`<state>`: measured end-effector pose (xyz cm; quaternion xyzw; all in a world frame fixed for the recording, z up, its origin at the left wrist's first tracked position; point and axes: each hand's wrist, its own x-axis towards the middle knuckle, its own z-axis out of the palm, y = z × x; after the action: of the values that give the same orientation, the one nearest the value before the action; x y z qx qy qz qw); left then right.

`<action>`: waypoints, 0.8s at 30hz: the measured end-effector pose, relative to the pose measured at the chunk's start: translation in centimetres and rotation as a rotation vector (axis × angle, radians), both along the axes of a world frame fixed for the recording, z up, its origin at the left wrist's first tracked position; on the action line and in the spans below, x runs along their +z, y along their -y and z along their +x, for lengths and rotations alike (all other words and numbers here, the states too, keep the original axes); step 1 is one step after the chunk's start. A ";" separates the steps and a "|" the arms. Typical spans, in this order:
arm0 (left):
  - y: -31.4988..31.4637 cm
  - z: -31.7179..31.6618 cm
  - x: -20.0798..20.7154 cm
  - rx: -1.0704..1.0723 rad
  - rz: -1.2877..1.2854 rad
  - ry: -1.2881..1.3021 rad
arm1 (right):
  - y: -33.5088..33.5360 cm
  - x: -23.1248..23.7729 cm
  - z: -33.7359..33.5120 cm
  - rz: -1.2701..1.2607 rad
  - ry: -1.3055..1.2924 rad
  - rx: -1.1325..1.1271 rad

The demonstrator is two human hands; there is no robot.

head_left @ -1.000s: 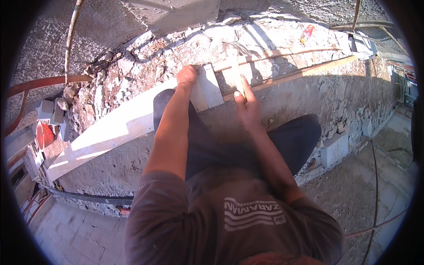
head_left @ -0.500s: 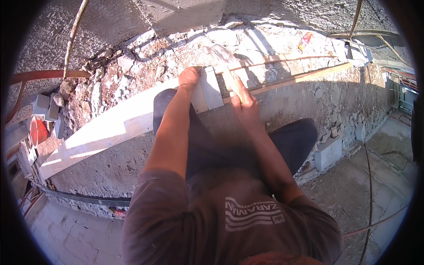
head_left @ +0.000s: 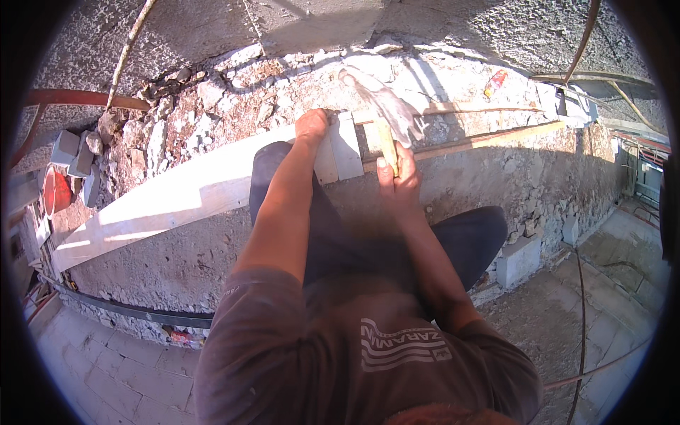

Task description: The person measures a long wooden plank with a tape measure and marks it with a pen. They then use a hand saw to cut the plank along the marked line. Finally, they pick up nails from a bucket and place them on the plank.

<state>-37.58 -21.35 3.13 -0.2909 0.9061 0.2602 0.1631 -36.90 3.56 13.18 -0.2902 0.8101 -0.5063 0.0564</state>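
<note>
My right hand (head_left: 401,180) is wrapped around the yellow wooden handle of a claw hammer (head_left: 386,138). Its grey metal head is raised over the far edge of the boards, with the claw pointing right. My left hand (head_left: 312,125) rests closed at the far edge of a long pale wooden board (head_left: 166,202); whatever its fingers pinch is hidden. A short pale board (head_left: 346,147) lies crosswise just right of that hand. From there a narrow wooden strip (head_left: 467,145) runs on to the right.
Broken concrete rubble (head_left: 210,93) lies beyond the boards. A red packet (head_left: 496,83) sits at the far right. Grey blocks (head_left: 65,147) and an orange-red object (head_left: 57,191) stand at the left. A pale block (head_left: 519,262) is low on the right, and a dark cable (head_left: 583,312) crosses the paving.
The hammer, blurred earlier, now shows clearly, with its head turned further right. My right hand sits slightly lower in view. My left hand stays at the board; the whole view has shifted a little.
</note>
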 end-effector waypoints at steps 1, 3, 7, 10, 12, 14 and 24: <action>0.0 -0.2 -0.1 0.017 0.006 0.049 | -0.1 -0.2 0.2 -0.160 -0.037 0.014; 0.2 -0.3 0.0 0.039 0.032 0.025 | -0.1 -1.0 0.1 -0.140 -0.039 0.050; 0.0 -0.5 0.5 0.036 0.036 0.041 | 0.3 -2.2 -1.3 0.813 0.156 0.058; -0.2 -0.4 0.6 0.078 0.017 -0.017 | 0.1 -1.2 -1.8 0.551 0.221 0.011; 0.0 -0.5 0.3 0.078 0.068 0.011 | -0.2 -0.2 -1.6 0.245 0.126 0.012; 0.2 -0.6 -0.2 0.072 0.087 0.035 | -0.3 0.1 -1.3 -0.137 0.228 0.003; 1.0 -1.0 -0.6 0.071 0.069 0.107 | 0.4 -0.8 -1.3 0.479 0.164 -0.034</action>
<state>-38.59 -22.36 2.56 -0.3304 0.8758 0.2810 0.2117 -38.24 3.14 12.34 -0.2127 0.9045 -0.3226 0.1805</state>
